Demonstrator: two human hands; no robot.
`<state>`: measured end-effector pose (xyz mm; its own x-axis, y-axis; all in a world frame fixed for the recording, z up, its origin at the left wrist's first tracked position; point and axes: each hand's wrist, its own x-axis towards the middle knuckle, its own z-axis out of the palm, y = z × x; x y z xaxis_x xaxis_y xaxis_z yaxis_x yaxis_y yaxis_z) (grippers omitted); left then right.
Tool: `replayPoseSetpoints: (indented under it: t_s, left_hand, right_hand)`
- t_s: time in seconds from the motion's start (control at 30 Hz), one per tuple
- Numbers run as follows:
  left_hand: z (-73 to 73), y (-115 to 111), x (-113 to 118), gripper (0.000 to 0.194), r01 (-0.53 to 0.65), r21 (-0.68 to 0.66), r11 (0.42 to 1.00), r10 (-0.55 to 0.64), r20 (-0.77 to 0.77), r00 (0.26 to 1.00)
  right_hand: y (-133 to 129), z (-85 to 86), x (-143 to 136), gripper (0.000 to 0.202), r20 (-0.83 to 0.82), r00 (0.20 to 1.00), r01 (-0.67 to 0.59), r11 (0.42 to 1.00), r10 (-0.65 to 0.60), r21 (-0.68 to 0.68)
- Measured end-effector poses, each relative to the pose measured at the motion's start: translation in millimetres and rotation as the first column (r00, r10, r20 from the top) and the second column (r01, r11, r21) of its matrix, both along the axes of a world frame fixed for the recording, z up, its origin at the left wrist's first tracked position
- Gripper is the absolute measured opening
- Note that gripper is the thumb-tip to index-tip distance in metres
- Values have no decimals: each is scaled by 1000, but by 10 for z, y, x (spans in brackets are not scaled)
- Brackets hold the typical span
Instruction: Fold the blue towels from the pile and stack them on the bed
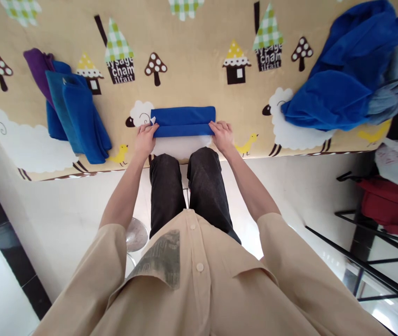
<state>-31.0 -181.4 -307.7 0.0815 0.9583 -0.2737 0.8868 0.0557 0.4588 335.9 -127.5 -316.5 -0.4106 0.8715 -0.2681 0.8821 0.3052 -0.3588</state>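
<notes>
A blue cloth (184, 115), folded into a long flat strip, lies crosswise on the patterned bed cover in front of my knees. At its left end, the thumb and fingers of my left hand (146, 139) pinch the near corner beside a small white tag (153, 120). The near right corner is gripped between the thumb and fingers of my right hand (223, 136). A crease runs lengthwise along the strip, with the near part folded over.
Several folded or rolled cloths (85, 116) in blue, teal and purple lie to the left. On the right sits a loose heap of blue cloth (352, 70) with grey-blue fabric (391, 100) against it. A black metal rack (363, 266) and a red bag (391, 205) stand lower right.
</notes>
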Motion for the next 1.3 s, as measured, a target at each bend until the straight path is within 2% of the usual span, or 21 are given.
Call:
replayPoseSetpoints:
  t_s: [0.13, 0.23, 0.47, 0.53, 0.6, 0.73, 0.9, 1.07, 1.3]
  left_hand:
    - [72, 4, -23, 60, -61, -29, 998, 62, 17, 998]
    - [105, -62, -70, 57, -74, -37, 997, 75, 29, 997]
    - [64, -439, -173, 58, 7, -5, 1000, -7, 55, 998]
    - [22, -518, -159, 55, -34, 10, 999, 33, 84, 996]
    - [-15, -549, -130, 48, -124, 25, 992, 119, 140, 983]
    - [-67, -506, -88, 40, -292, 10, 956, 276, 292, 915]
    - [-204, -382, -124, 40, -418, -35, 908, 405, 332, 852]
    - [-316, -197, -136, 51, -468, -31, 883, 449, 347, 823]
    - [-265, -36, -118, 50, -498, -109, 860, 506, 304, 807]
  right_hand:
    - [68, 41, 21, 57, 30, 999, -22, 1000, 22, 3]
    - [20, 71, 65, 57, 34, 999, -11, 1000, 12, -13]
    - [-307, 57, 229, 58, -44, 998, -41, 997, 38, -68]
    - [-357, 10, 262, 55, -81, 997, -13, 997, 6, -80]
    - [-351, -42, 279, 51, -124, 991, 44, 994, -56, -97]
    - [-236, -135, 277, 42, -235, 957, 138, 979, -171, -150]
    - [-115, -239, 238, 37, -296, 894, 277, 934, -336, -224]
    - [-73, -307, 191, 50, -319, 856, 345, 909, -407, -234]
    - [-59, -367, 195, 58, -245, 865, 381, 891, -438, -247]
